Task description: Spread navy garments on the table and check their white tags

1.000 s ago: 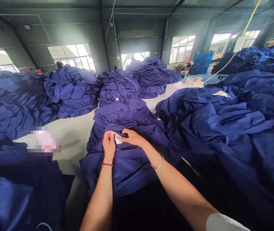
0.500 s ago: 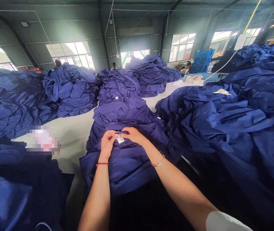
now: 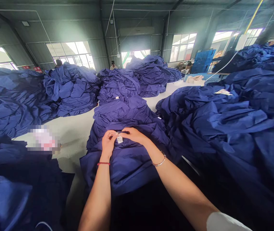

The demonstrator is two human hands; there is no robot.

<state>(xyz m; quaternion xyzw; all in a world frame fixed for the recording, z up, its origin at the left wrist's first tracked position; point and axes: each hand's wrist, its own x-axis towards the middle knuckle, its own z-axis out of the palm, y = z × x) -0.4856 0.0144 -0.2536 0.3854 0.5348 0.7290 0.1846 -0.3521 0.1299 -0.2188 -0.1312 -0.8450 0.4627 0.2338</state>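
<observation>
A navy blue garment [image 3: 132, 166] lies spread in front of me, over other navy cloth. My left hand [image 3: 108, 140], with a red bead bracelet at the wrist, pinches the garment's edge just left of a small white label [image 3: 120, 139]. On the label's right, my right hand [image 3: 133, 134] pinches the same edge, its fingertips close to those of my left hand. A silver bangle is on the right wrist. The label hangs between the two hands, its print too small to read.
Large heaps of navy cloth stand at the left [image 3: 9, 99], at the back [image 3: 120, 85] and at the right [image 3: 223, 122]. Between them shows a pale table [image 3: 71, 131]. A blurred pinkish item [image 3: 44, 139] lies on it. Behind the heaps is a person [image 3: 113, 66].
The white label now hangs straighter and shows more of its face. Both hands keep their grip with barely any shift. The person at the back has come further into view.
</observation>
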